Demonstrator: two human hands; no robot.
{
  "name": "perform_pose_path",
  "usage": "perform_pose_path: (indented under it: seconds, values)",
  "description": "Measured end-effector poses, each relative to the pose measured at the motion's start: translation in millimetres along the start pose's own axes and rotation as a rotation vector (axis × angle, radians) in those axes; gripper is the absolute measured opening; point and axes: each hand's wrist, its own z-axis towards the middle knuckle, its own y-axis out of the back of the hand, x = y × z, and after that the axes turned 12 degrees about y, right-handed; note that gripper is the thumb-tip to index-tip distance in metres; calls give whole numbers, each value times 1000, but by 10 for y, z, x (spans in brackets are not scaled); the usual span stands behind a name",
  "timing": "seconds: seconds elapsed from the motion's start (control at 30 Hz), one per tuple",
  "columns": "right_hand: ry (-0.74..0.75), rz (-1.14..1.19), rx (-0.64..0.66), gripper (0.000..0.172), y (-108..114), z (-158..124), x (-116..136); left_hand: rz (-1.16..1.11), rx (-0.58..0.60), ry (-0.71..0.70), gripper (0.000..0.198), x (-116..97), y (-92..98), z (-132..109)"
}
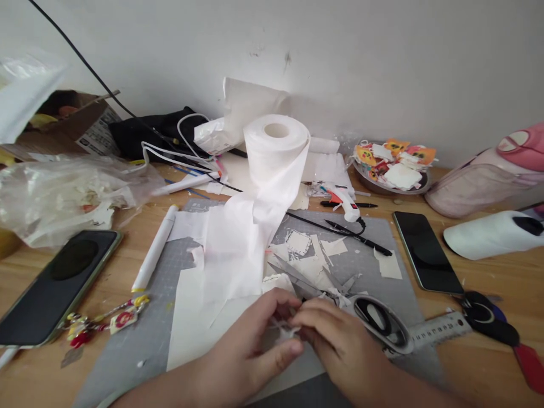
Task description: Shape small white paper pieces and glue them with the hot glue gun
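My left hand [250, 345] and my right hand [340, 343] meet low over the grey cutting mat [140, 340]. Fingers of both are pinched together on a small white scrap of paper [284, 330] between them. Open scissors [335, 289] with grey-and-white handles lie just beyond my right hand. A roll of white tissue [276, 150] stands at the back of the mat, its tail [238, 249] running down toward my hands. Cut white paper bits [312, 249] are scattered beside the scissors.
A dark phone [55, 286] lies at the left, another phone [425, 249] at the right. A white marker [155, 246], a keychain [106, 317], a glue gun [346, 207], a black pen [361, 238], a steel ruler [442, 328], a plate of stickers [393, 164] and a plastic bag [63, 192] surround the mat.
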Motion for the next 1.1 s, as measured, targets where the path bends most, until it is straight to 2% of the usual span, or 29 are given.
perform_pose_path:
  seconds: [0.07,0.13,0.2,0.33,0.43,0.5,0.6,0.73,0.87,0.93,1.0,1.07,1.1]
  values:
    - [-142,103,-96,17,63,56,13,-7,10,47,23,8,-19,18]
    - [-283,181,-134,11,96,97,28,-50,-6,120,15,19,-30,32]
    - [-369,239,-149,12,109,113,37,-119,-11,181,15,19,-25,42]
    - [-414,302,-149,24,112,92,37,-347,-21,234,24,-24,17,60]
    - [-440,342,-138,28,109,68,23,-525,-87,244,33,-53,47,76]
    - [-454,365,-150,30,105,62,17,-564,-131,242,36,-56,56,83]
    - [-441,365,-151,34,100,67,22,-521,-118,182,37,-30,51,83]
    - [-333,284,-96,35,88,73,37,-456,20,74,28,50,1,63]
    - [-258,237,-40,31,68,69,25,-344,137,59,32,105,-59,27]
    - [-225,225,-3,30,64,69,13,-332,126,37,42,91,-61,16]
    - [-200,224,29,29,69,71,7,-296,87,22,42,54,-41,16]
    - [-194,242,45,27,82,74,10,-184,87,37,19,13,-13,22]
    - [-206,258,40,25,90,75,14,-135,53,42,15,-4,0,28]
